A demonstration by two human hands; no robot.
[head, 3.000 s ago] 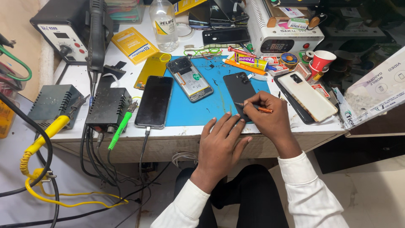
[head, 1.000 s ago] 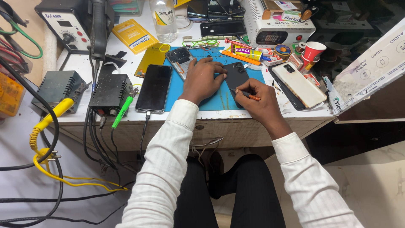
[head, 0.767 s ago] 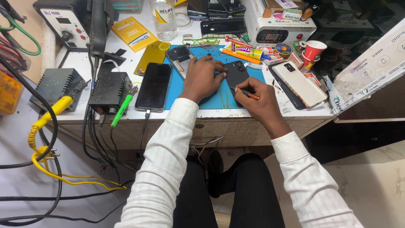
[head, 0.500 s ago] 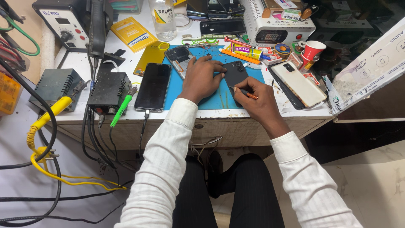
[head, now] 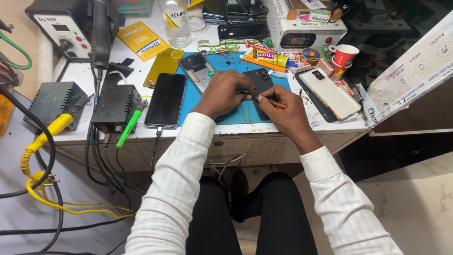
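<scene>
While the left hand (head: 221, 93) pressed flat on the dark phone (head: 258, 85) lying on the blue mat (head: 198, 108), the right hand (head: 283, 106) pinched a thin orange tool (head: 276, 105) at its edge; the phone looked light, stiff, probably fragile, best held by its sides.

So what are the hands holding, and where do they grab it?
The right hand pinches a thin orange tool near its tip end. The left hand presses on the near edge of the dark phone, steadying it on the blue mat.
</scene>
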